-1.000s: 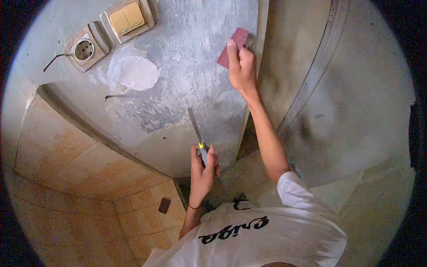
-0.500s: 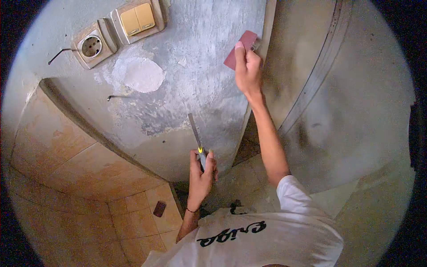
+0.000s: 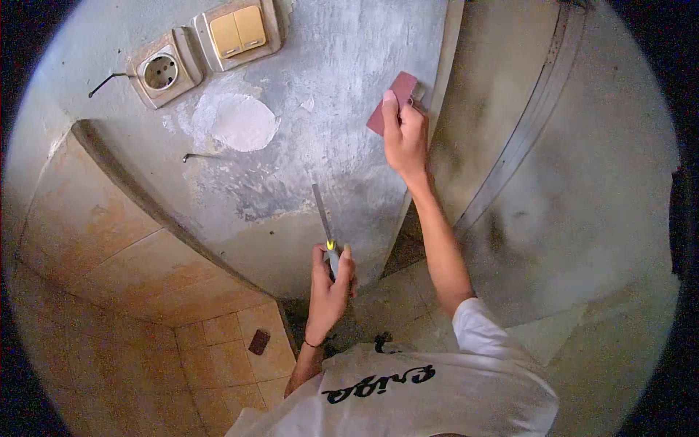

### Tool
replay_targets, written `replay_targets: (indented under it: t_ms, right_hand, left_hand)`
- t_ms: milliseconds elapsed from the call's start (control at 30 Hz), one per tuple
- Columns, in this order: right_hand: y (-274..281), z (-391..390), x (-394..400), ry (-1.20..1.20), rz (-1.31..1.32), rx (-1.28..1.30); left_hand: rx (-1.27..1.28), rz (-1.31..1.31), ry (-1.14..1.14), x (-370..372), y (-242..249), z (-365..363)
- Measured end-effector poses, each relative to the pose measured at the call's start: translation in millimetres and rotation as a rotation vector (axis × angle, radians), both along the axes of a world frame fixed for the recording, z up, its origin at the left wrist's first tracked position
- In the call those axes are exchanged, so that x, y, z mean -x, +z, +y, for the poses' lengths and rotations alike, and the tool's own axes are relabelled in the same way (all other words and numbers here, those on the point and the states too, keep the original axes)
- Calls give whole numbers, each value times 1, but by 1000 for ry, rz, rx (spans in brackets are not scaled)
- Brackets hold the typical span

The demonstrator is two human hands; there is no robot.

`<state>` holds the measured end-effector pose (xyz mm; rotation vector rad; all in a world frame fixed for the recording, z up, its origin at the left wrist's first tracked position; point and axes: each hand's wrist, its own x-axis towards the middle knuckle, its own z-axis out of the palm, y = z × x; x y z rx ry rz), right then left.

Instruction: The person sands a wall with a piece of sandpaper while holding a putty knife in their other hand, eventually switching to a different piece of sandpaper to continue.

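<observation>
My right hand point(image 3: 406, 142) grips a reddish-brown piece of sandpaper point(image 3: 394, 102), thumb on its near face, against the grey wall close to its right edge. Lower down, my left hand point(image 3: 331, 285) is wrapped around the grey handle of a putty knife point(image 3: 322, 211). Its narrow-looking metal blade points up in front of the wall, with a yellow collar where blade meets handle. The painted wall point(image 3: 349, 95) is scuffed, with a white filler patch point(image 3: 244, 122) left of both hands and a rough, flaking area below that patch.
A power socket point(image 3: 161, 71) and a double light switch point(image 3: 238, 31) sit at the upper left. Two thin dark hooks stick out nearby. A tiled ledge point(image 3: 131, 255) runs along the lower left, and a small dark-red block point(image 3: 259, 341) lies on the tiles. A door frame point(image 3: 528, 109) stands right.
My right hand has slid a short way down the wall with the sandpaper. My left hand stays nearly still with the putty knife. The view has shifted slightly.
</observation>
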<state>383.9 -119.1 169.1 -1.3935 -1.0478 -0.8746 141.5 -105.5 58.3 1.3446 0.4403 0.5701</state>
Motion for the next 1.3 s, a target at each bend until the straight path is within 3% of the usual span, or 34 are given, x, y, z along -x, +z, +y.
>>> replay_targets:
  t_ms: [33, 100, 167, 233, 300, 367, 433, 500, 533, 767, 800, 967, 1067, 1100, 1200, 1233, 1300]
  right_hand:
    - [-1, -2, -4, 3, -1, 2]
    - [0, -8, -5, 92, 392, -102]
    - [0, 0, -1, 77, 380, -97]
    - [-3, 13, 6, 28, -33, -74]
    - [2, 9, 12, 54, 9, -108]
    - [9, 2, 17, 54, 300, -69]
    - [1, 12, 13, 86, 285, -62]
    - [-1, 13, 12, 16, 106, -38]
    - [2, 15, 6, 160, 196, -148]
    - [-6, 18, 10, 86, 235, -116]
    - [3, 9, 21, 54, 361, -74]
    - [-15, 26, 35, 92, 70, -14]
    - [-14, 28, 33, 116, 410, -105]
    - [-15, 31, 39, 120, 408, -104]
    - [-20, 51, 59, 98, -62, -26]
    - [-20, 51, 59, 101, -59, -29]
    - [-17, 42, 63, 151, 416, -41]
  left_hand:
    - [7, -4, -7, -2, -5, 1]
    - [13, -18, -13, -2, -9, 1]
    - [10, -13, -1, -1, -7, 1]
    - [3, -17, 5, -2, -13, 2]
    - [-7, -19, 9, -3, -15, 3]
    - [-1, -8, 27, -3, -15, 3]
    - [23, -8, 30, -2, -15, 4]
    - [41, -13, 24, -1, -14, 7]
    - [21, -6, 38, 0, -13, 8]
    - [36, 0, 63, 6, -2, 10]
    - [35, -1, 61, 7, -3, 11]
    - [31, -8, 16, 10, -13, 16]
    - [14, -35, 19, 10, -20, 18]
    - [14, -37, 23, 12, -17, 18]
    - [-14, -18, 30, 22, -6, 22]
    - [-21, -2, 38, 24, -5, 24]
    - [-29, 9, 48, 29, -8, 26]
